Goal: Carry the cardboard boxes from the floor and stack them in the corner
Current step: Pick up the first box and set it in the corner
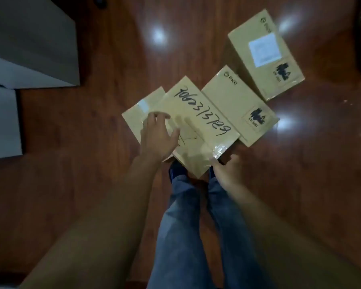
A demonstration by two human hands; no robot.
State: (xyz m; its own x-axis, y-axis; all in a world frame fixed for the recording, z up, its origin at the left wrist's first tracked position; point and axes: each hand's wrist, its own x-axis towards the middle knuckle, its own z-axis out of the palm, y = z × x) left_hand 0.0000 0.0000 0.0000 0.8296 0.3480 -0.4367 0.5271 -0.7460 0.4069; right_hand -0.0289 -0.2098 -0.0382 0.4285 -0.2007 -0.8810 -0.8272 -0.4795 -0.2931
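Four cardboard boxes are crowding the middle of the wooden floor (71,184): the numbered box (200,126) is overlapping the left box (133,119) and sitting tight against the PICO box (238,105), leaving no gap for fingers between them. The far box (265,53) is lying just beyond, near the PICO box. Bare floor is lying open left and right of the cluster. The grey furniture (33,44) is blocking the upper left. The person's legs (186,215) are closing the near side.
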